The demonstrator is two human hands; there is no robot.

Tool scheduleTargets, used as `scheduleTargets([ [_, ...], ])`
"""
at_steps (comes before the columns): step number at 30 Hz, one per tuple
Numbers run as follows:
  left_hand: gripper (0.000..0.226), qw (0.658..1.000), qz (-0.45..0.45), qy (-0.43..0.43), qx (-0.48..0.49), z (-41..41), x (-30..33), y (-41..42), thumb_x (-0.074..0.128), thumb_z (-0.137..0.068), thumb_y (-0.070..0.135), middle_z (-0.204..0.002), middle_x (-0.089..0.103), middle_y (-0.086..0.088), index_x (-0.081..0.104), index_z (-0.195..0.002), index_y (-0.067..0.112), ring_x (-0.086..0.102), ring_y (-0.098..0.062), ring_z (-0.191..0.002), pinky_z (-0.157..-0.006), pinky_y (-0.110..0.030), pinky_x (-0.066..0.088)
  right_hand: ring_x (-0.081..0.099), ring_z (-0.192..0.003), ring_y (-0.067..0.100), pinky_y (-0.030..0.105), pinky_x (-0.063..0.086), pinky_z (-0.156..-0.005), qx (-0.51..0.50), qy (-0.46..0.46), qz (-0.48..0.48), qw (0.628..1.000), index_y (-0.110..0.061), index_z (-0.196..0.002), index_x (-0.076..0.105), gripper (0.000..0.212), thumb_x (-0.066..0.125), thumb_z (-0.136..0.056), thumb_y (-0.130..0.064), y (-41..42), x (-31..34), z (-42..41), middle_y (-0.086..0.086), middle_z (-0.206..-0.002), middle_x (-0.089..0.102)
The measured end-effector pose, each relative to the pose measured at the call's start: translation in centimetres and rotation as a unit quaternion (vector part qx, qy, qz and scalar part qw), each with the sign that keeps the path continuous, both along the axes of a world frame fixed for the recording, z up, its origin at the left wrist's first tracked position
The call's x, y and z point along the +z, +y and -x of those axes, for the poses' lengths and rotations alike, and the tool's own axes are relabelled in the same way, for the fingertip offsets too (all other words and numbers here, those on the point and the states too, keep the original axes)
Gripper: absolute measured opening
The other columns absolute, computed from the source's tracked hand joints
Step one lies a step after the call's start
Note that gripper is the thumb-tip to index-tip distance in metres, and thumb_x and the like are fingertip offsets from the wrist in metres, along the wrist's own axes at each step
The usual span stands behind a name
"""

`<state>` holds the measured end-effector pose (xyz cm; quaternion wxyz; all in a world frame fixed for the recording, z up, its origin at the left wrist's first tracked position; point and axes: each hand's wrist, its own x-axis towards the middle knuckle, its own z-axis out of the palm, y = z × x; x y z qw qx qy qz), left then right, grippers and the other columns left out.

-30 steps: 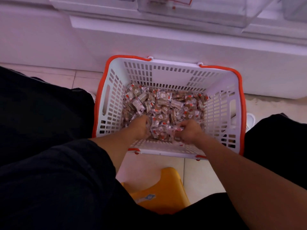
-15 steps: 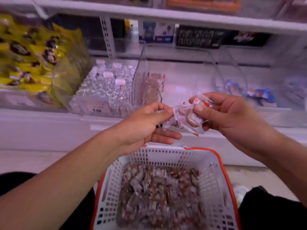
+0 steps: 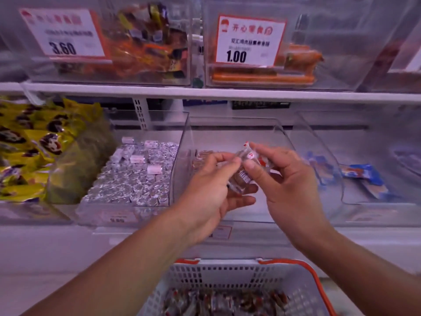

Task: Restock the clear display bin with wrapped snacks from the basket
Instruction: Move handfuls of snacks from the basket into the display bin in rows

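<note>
Head view: two hands are raised in front of the lower shelf, sharing a small cluster of wrapped snacks (image 3: 245,169) — the exact number is too blurred to count. The left hand (image 3: 216,188) pinches the cluster between thumb and curled fingers; the right hand (image 3: 284,185) grips it from the other side, its thumb pressed on a wrapper. The cluster hangs just in front of the opening of the clear display bin (image 3: 230,137), which holds only a few brownish pieces at its back left.

Two price cards show on the upper shelf, one reading 3.60 (image 3: 62,34), the other 1.00 (image 3: 249,41), each on a clear bin of orange-wrapped goods. On the lower shelf, a bin of silver foil sweets (image 3: 134,176) sits just left of the display bin, yellow packets (image 3: 34,144) lie further left, and blue packets (image 3: 362,176) lie to the right.

The white basket (image 3: 230,272) with its orange rim sits below the hands, its floor covered in wrapped snacks.

Against half a second ago, the hands are higher and closer to the bin's mouth — the basket has slid toward the bottom edge.
</note>
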<state>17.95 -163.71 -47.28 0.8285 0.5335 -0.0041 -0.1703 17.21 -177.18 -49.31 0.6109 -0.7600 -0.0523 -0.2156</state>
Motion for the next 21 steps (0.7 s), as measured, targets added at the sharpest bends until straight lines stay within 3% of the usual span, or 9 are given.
scheduleTargets([
  [3,0.007,0.993,-0.086,-0.069,0.043,-1.4,-0.6,0.3,0.053,-0.1,0.018,-0.09,0.067,-0.007,0.053,-0.107,0.015,0.064,-0.013,-0.063,-0.049,-0.023,0.05,0.063,-0.112,0.008,0.023,0.052,-0.092,0.054,0.066,-0.042,0.995,-0.03,-0.139,0.049,0.059,0.072,-0.086,-0.019,-0.5,-1.2,-1.4,-0.005,-0.126,0.061],
  [6,0.008,0.966,-0.211,-0.134,0.061,-2.6,-0.8,0.5,0.053,-0.1,0.021,-0.08,0.064,-0.002,0.053,-0.107,0.018,0.056,-0.002,-0.05,-0.044,-0.018,0.045,0.055,-0.125,0.004,0.024,0.046,-0.104,0.114,0.105,-0.07,0.985,-0.023,-0.151,0.031,0.073,0.064,-0.089,-0.001,-0.7,-2.2,-2.4,-0.007,-0.139,0.051],
  [10,0.009,0.938,-0.281,-0.197,0.049,-3.3,-1.3,0.3,0.049,-0.101,0.026,-0.08,0.062,0.003,0.049,-0.109,0.02,0.052,0.006,-0.051,-0.049,-0.011,0.043,0.058,-0.119,0.002,0.024,0.047,-0.101,0.17,0.107,-0.056,0.978,-0.02,-0.149,0.032,0.07,0.058,-0.091,0.007,-0.8,-2.5,-3.5,-0.013,-0.132,0.055],
  [12,0.01,0.934,-0.287,-0.204,0.06,-3.4,-1.5,0.4,0.049,-0.101,0.025,-0.082,0.064,0.002,0.049,-0.109,0.019,0.054,0.004,-0.054,-0.05,-0.013,0.044,0.064,-0.11,0.005,0.023,0.052,-0.091,0.16,0.124,-0.041,0.978,-0.024,-0.149,0.03,0.072,0.066,-0.09,-0.004,-1.0,-2.3,-3.4,-0.01,-0.131,0.057],
  [14,0.01,0.933,-0.289,-0.198,0.084,-3.4,-1.6,0.9,0.05,-0.101,0.024,-0.086,0.067,0.004,0.05,-0.109,0.019,0.058,0.004,-0.056,-0.05,-0.014,0.046,0.069,-0.093,0.003,0.024,0.057,-0.076,0.123,0.167,0.07,0.976,-0.031,-0.143,0.037,0.076,0.077,-0.078,-0.041,-1.2,-1.7,-2.8,-0.013,-0.116,0.065],
  [16,0.005,0.931,-0.293,-0.191,0.103,-3.5,-1.5,1.7,0.05,-0.101,0.022,-0.081,0.068,0.01,0.051,-0.106,0.02,0.062,0.007,-0.057,-0.049,-0.012,0.046,0.068,-0.071,0.001,0.022,0.054,-0.062,0.132,0.198,0.233,0.943,-0.034,-0.114,0.06,0.07,0.072,-0.058,-0.075,-2.0,-0.9,-1.9,-0.013,-0.087,0.072],
  [17,0.004,0.928,-0.304,-0.19,0.104,-3.6,-1.5,2.1,0.05,-0.101,0.023,-0.079,0.068,0.012,0.051,-0.104,0.021,0.062,0.008,-0.057,-0.047,-0.012,0.046,0.065,-0.064,-0.001,0.02,0.051,-0.058,0.16,0.197,0.313,0.915,-0.031,-0.098,0.066,0.066,0.071,-0.053,-0.08,-2.3,-0.7,-1.4,-0.015,-0.076,0.071],
  [19,0.003,0.918,-0.335,-0.188,0.099,-3.6,-1.6,2.9,0.051,-0.101,0.023,-0.084,0.066,0.01,0.051,-0.104,0.022,0.06,0.008,-0.054,-0.046,-0.013,0.045,0.062,-0.064,-0.004,0.018,0.05,-0.058,0.207,0.159,0.446,0.856,-0.03,-0.081,0.07,0.043,0.079,-0.057,-0.065,-2.5,-0.6,-0.6,-0.019,-0.066,0.066],
  [21,0.001,0.912,-0.353,-0.187,0.092,-3.6,-1.6,3.4,0.051,-0.101,0.025,-0.09,0.064,0.009,0.051,-0.101,0.026,0.059,0.008,-0.053,-0.047,-0.012,0.043,0.059,-0.065,-0.004,0.023,0.053,-0.066,0.212,0.101,0.516,0.824,-0.031,-0.078,0.073,0.015,0.081,-0.067,-0.037,-2.5,-0.5,-0.2,-0.022,-0.059,0.059],
])
